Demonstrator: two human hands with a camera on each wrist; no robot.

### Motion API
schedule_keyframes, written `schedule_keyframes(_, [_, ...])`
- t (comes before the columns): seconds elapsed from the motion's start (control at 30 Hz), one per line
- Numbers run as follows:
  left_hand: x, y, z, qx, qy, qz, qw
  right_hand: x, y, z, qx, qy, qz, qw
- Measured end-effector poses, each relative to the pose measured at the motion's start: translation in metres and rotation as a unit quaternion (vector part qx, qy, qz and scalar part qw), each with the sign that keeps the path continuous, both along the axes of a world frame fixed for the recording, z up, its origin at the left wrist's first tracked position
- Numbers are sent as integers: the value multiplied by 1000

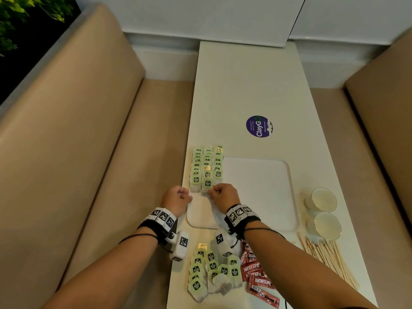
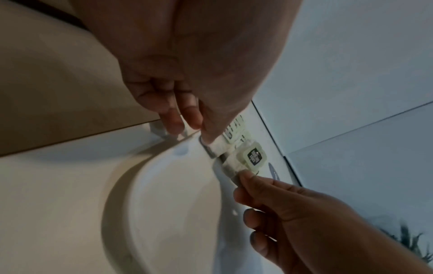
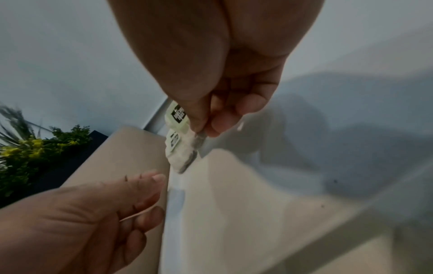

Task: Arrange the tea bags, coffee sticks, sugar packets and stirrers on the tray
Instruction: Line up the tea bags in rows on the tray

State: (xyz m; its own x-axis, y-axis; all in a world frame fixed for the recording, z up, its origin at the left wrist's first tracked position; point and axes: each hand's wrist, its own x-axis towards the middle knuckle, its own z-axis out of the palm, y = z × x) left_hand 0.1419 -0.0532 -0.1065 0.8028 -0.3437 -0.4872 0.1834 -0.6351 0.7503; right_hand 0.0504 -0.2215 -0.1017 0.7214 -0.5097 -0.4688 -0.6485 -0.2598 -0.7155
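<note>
A white tray [image 1: 256,192] lies on the table, with three rows of green-labelled tea bags [image 1: 207,166] along its left side. My right hand [image 1: 219,194] pinches the front tea bag [image 2: 253,156] of the middle row between thumb and forefinger, low over the tray. My left hand [image 1: 178,196] sits just left of the rows at the tray's edge with curled fingers [image 2: 173,122] and holds nothing. A loose pile of tea bags [image 1: 211,270], red coffee sticks [image 1: 256,275] and wooden stirrers [image 1: 327,259] lie on the table in front of the tray.
Two clear cups [image 1: 323,199] stand right of the tray. A purple round sticker [image 1: 259,126] marks the table beyond it. Beige bench seats [image 1: 89,152] flank the narrow table, and the tray's right half is bare.
</note>
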Motion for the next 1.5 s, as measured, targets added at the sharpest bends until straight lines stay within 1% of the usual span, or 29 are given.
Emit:
schedule_keyframes(0.1, [6, -6, 0, 20, -32, -3, 999, 5, -1, -1, -2, 28, -2, 1000])
schedule_keyframes(0.23, [10, -16, 0, 36, -101, -54, 993, 11, -2, -2, -2, 41, -13, 999])
schedule_keyframes(0.37, [13, -22, 1, 55, -137, -72, 986, 15, -1, -3, -14, 42, -27, 999])
schedule_keyframes(0.57, [14, -21, 9, 54, -125, -90, 987, 16, -3, 0, -16, 46, -25, 999])
schedule_keyframes(0.7, [8, -11, 17, 39, -87, -89, 991, 1, -8, 9, -14, 22, 6, 1000])
schedule_keyframes(0.8, [-2, 4, 24, 17, -23, -144, 989, -29, -11, 19, 0, 20, 79, 997])
schedule_keyframes(0.9, [-16, 21, 28, 21, 4, -213, 977, -66, -9, 32, -13, 33, 147, 989])
schedule_keyframes(1.0, [-28, 38, 26, 49, 3, -258, 965, -98, -11, 39, -34, 47, 169, 984])
schedule_keyframes(1.07, [-34, 46, 24, 65, 16, -287, 956, -112, -12, 38, -43, 56, 187, 980])
schedule_keyframes(1.13, [-42, 53, 22, 67, 33, -288, 955, -121, -10, 36, -64, 60, 210, 974])
schedule_keyframes(1.2, [-54, 56, 20, 72, 30, -289, 954, -127, -7, 32, -85, 65, 216, 971])
schedule_keyframes(1.33, [-77, 58, 16, 95, -2, -328, 940, -132, -1, 27, -129, 110, 233, 957])
schedule_keyframes(1.43, [-90, 58, 11, 113, -14, -343, 932, -136, 5, 27, -138, 127, 252, 949])
schedule_keyframes(1.5, [-97, 57, 10, 107, -23, -337, 935, -136, 7, 27, -138, 134, 253, 948])
